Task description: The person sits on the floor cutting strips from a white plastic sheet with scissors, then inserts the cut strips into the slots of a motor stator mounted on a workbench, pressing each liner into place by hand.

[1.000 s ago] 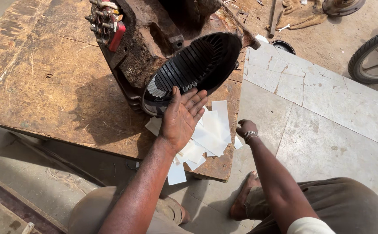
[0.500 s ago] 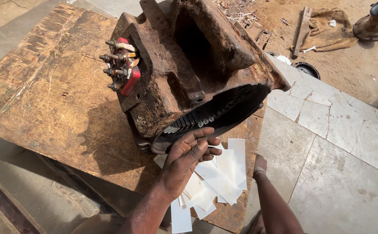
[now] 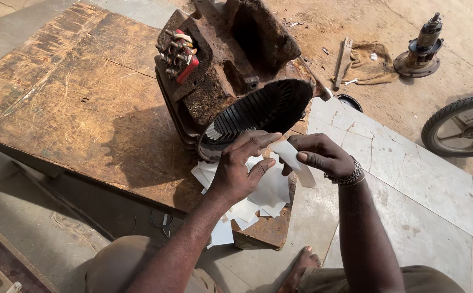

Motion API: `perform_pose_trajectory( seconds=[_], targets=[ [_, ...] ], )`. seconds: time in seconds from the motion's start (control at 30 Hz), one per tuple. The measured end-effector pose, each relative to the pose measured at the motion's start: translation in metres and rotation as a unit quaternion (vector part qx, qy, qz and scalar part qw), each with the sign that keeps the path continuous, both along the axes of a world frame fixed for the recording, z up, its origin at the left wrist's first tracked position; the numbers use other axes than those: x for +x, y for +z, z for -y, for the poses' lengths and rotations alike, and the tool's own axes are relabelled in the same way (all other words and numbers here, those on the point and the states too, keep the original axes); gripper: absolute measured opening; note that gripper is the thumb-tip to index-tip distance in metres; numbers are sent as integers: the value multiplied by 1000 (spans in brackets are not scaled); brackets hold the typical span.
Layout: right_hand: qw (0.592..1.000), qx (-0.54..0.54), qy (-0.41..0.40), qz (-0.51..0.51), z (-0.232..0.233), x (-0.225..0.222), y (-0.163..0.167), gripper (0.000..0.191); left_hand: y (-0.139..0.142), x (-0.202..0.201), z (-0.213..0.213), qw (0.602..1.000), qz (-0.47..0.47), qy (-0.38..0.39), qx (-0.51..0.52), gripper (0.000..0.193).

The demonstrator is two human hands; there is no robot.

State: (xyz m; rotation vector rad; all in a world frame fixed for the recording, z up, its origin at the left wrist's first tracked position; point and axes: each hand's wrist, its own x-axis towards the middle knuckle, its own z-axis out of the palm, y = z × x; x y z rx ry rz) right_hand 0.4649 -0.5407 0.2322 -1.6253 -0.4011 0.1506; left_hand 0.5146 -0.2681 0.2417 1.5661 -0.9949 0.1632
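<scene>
We begin at 9 o'clock, where the worn wooden board (image 3: 73, 108) fills the left half of the view, scratched and stained. On its right part, towards 12 o'clock, stands the rusty motor housing (image 3: 220, 70), with a cluster of terminal studs (image 3: 178, 51) at its upper left. Its open bore (image 3: 263, 111), ribbed with dark slots, faces us.

At centre, our left hand (image 3: 239, 171) rests below the bore's lower rim, fingers spread and half curled, the thumb and forefinger touching the near end of a white paper strip (image 3: 293, 161). Beneath it, at 6 o'clock, lies a heap of cut paper pieces (image 3: 258, 201) on the board's corner, touching one another and partly overhanging the edge.

Just to the right, our right hand (image 3: 317, 154), wearing a metal bracelet (image 3: 345, 176), pinches the same strip between thumb and fingers; the strip hangs free below the pinch.

We judge the strip very light, thin and flexible, easily creased or torn, with enough stiffness to hold a curl. It is best held at the ends with a light pinch, away from the rusty edges of the housing.

At 2 o'clock, on the sandy ground, lie a cloth (image 3: 369, 62) and a metal shaft assembly (image 3: 423, 49); at 3 o'clock 1 wheel (image 3: 464, 127) shows in part.
</scene>
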Motion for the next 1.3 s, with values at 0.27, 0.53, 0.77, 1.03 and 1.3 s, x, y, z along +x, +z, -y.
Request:
perform_pose_trajectory(
  seconds=[0.27, 0.53, 0.77, 1.03, 1.3],
  targets=[
    [998, -35, -45, 10, -14, 14, -31, 27, 4, 8, -30, 994, -24, -95, 50, 35],
    [978, -181, -13, 102, -50, 3, 16, 44, -6, 16, -28, 992, 76, -69, 68, 28],
    [936, -286, -67, 197, -78, -6, 34, 49, -12, 19, -28, 991, 39, -51, 122, 25],
    [961, -234, -51, 141, -73, -3, 12, 53, -12, 23, -28, 983, 37, -54, 169, 15],
    [973, -171, -144, 66, -72, 7, -7, 37, -33, 15, -22, 985, -153, -10, 81, 19]
  ],
)
